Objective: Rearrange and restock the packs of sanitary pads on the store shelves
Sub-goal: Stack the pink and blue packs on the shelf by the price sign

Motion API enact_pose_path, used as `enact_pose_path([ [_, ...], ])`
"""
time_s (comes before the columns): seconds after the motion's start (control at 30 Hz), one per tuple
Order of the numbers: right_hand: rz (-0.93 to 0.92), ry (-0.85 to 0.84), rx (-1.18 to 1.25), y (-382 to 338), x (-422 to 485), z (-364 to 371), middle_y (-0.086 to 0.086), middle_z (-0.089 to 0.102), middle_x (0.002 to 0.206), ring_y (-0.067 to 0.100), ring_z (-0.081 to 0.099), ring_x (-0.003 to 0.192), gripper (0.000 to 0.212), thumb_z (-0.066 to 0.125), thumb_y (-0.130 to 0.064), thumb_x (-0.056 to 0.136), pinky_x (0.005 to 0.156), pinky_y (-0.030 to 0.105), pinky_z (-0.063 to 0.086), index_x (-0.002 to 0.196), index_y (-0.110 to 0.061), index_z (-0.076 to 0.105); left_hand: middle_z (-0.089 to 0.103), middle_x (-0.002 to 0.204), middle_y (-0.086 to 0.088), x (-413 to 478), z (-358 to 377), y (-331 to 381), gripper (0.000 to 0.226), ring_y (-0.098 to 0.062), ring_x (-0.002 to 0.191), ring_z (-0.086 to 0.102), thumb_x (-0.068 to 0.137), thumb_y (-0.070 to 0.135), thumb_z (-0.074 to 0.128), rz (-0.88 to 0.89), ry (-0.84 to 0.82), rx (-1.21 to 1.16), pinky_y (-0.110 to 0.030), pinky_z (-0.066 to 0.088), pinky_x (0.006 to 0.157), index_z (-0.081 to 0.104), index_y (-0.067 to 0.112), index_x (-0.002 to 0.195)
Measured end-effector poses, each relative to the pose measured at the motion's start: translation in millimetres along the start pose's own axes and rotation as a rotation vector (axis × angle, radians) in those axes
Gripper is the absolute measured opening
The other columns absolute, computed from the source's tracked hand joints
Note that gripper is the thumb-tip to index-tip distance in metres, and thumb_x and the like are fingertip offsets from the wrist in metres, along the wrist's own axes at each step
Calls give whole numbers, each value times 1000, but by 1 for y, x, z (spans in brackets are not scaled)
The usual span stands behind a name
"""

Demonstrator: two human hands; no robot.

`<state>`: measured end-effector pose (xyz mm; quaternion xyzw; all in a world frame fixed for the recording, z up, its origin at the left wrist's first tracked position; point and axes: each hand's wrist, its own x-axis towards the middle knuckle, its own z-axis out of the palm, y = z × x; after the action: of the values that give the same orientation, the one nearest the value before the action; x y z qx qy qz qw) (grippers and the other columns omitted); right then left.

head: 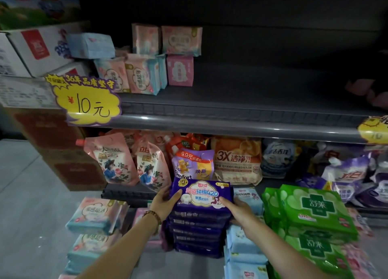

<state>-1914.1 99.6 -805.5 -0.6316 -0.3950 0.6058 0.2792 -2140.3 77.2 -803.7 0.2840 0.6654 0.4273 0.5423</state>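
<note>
Dim store shelf [231,123] overhead; below it, I see left hand [164,206] and right hand [240,209], fingers [176,195] clamped on the top purple pack [201,194] of the stack [197,236].

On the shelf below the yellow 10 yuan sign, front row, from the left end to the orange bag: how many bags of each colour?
Pink floral pouches: 2
Purple pouch: 1
Orange bag: 1
Total: 4

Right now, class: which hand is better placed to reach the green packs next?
Probably the right hand: the green packs lie just beside it; the left hand sits across the purple stack. Both grip that stack.
</note>
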Motion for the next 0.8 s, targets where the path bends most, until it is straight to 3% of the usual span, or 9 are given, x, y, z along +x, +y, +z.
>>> enact_pose_path([
  [0.1, -32, 34, -6, 1, 1, -3, 11, 68, 112, 24, 67, 96, 44, 70, -29, 86, 87, 45, 55, 121, -6, 56, 54, 133, -13, 0, -4, 3, 63, -26, 110, 57, 86, 22, 67, 0, 75, -31, -40, 48, 95, 39, 8, 140],
  [0.23, -126, 126, -184, -10, -6, -9, 12, 41, 148, 28, 46, 131, 74, 67, -35, 88, 98, 34, 42, 147, -8, 31, 52, 135, -13, -10, -14, 13, 61, -21, 109, 53, 91, 25, 61, 66, 107, 76, -29, 43, 87, 33, 8, 143],
  [0.37, -349, 127, -430, -18, -15, -13, 4, 29, 155, 21, 31, 140, 76, 63, -44, 88, 109, 35, 33, 149, -17, 27, 49, 138, -12, -19, -27, 34, 56, -23, 117, 50, 94, 25, 56, 188, 189, 197, -28, 38, 90, 34, 8, 142],
  [0.53, -549, 108, -545, -31, -28, -16, -2, 28, 154, 13, 29, 140, 64, 59, -41, 92, 107, 23, 28, 147, -20, 31, 51, 131, -6, -29, -40, 67, 49, -24, 116, 53, 94, 24, 56, 361, 181, 319, -29, 45, 85, 38, 12, 138],
  [0.67, -570, 92, -484, -43, -37, -19, -6, 29, 154, 11, 27, 140, 57, 59, -46, 89, 114, 37, 32, 140, -33, 37, 55, 125, -1, -36, -47, 88, 34, -18, 101, 60, 93, 26, 57, 467, 160, 365, -19, 50, 74, 46, 23, 125],
  [0.73, -608, 86, -508, -55, -41, -21, -8, 29, 154, 10, 27, 141, 59, 57, -52, 86, 114, 39, 33, 139, -35, 37, 55, 121, 1, -40, -48, 98, 24, -20, 105, 59, 92, 30, 57, 523, 166, 447, -29, 52, 82, 47, 36, 113],
  [0.8, -673, 95, -555, -73, -45, -23, -10, 27, 154, 10, 25, 143, 61, 55, -53, 86, 115, 33, 27, 141, -35, 36, 52, 124, 1, -43, -48, 111, 37, -19, 111, 56, 92, 35, 56, 573, 183, 587, -40, 48, 95, 45, 32, 127],
])
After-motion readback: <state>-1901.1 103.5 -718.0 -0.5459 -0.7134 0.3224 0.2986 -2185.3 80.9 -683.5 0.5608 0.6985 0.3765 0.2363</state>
